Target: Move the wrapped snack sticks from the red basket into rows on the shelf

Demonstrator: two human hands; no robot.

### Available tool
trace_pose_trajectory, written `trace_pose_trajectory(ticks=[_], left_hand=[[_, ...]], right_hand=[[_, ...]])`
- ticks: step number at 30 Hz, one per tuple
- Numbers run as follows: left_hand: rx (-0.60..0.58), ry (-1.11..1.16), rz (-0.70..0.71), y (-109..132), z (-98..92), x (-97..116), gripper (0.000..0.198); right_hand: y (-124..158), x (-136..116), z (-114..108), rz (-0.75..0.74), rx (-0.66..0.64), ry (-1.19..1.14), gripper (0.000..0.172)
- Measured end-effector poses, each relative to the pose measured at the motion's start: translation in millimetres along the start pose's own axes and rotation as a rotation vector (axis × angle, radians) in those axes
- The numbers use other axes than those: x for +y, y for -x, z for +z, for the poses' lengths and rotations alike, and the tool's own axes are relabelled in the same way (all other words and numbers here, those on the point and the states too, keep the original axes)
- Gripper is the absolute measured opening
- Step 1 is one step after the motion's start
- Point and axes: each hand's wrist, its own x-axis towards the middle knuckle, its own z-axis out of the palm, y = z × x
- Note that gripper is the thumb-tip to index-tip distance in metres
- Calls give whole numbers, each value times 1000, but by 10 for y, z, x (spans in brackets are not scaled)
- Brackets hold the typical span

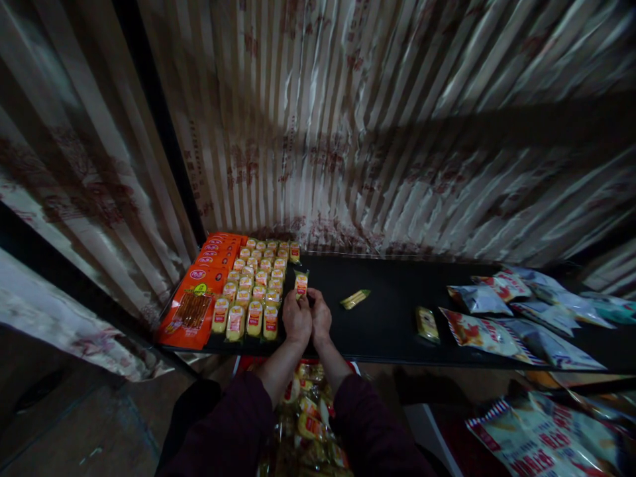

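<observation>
My left hand (297,319) and my right hand (320,317) meet over the black shelf, fingers closed together at the near end of a small wrapped cake (301,282) with a red and white label. Its far end points away from me. To the left, just beside my left hand, several rows of the same yellow wrapped cakes (254,318) stand close together. Another wrapped cake (355,299) lies alone at a slant to the right of my right hand. My fingertips partly cover the near end of the held cake.
Orange snack bags (193,308) overlap at the shelf's left end. Further right are a single wrapped packet (427,324) and a pile of white and red bags (484,336). Below the black shelf (382,331), a box of loose cakes (313,424) sits between my arms. Striped sheeting (318,132) hangs behind.
</observation>
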Motion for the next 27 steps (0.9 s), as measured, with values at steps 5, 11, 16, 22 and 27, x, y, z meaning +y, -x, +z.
trace_pose_trajectory(ticks=[5,11,16,22,27], left_hand=[[-24,-14,-11,-117,41,68,25],[-17,-31,-39,-266,98,101,26],[-33,-34,-29,-371,129,110,28],[-31,-45,-28,-456,171,107,28],[-41,-58,-48,-533,186,141,28]], right_hand=[[-135,-35,34,17,-10,-57,26],[-290,-48,85,5,-4,-111,27],[-377,-65,121,29,1,-74,28],[-468,-54,187,23,23,-151,29],[-573,18,282,27,48,-232,34]])
